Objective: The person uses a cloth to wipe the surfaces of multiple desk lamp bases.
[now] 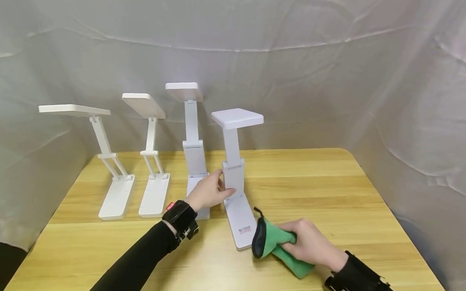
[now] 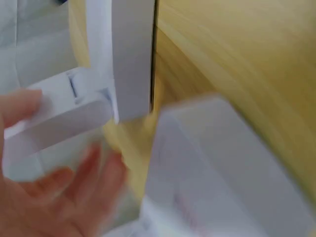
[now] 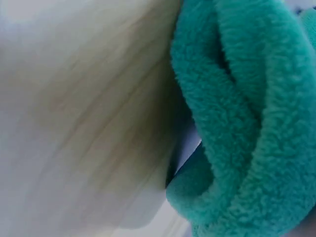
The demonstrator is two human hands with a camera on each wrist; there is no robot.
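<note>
Over the table my left hand (image 1: 208,191) reaches to the lower arm of the nearest white desk lamp (image 1: 243,218), which stands unfolded. In the left wrist view, the thumb (image 2: 22,106) lies against the lamp's arm (image 2: 64,116); the other fingers (image 2: 101,180) are blurred, loosely bent and apart from it. Just right of the lamp's base, my right hand (image 1: 310,242) grips a bunched green cloth (image 1: 274,237) with a dark edge and a small black loop. Fluffy green folds (image 3: 237,123) fill much of the right wrist view, hiding the fingers.
Farther left stand three more unfolded white lamps: one beside my left hand (image 1: 194,157), a thinner one (image 1: 154,194) and the leftmost (image 1: 117,197). A pale curtain (image 1: 297,79) surrounds the back and sides of the wooden table (image 1: 331,187).
</note>
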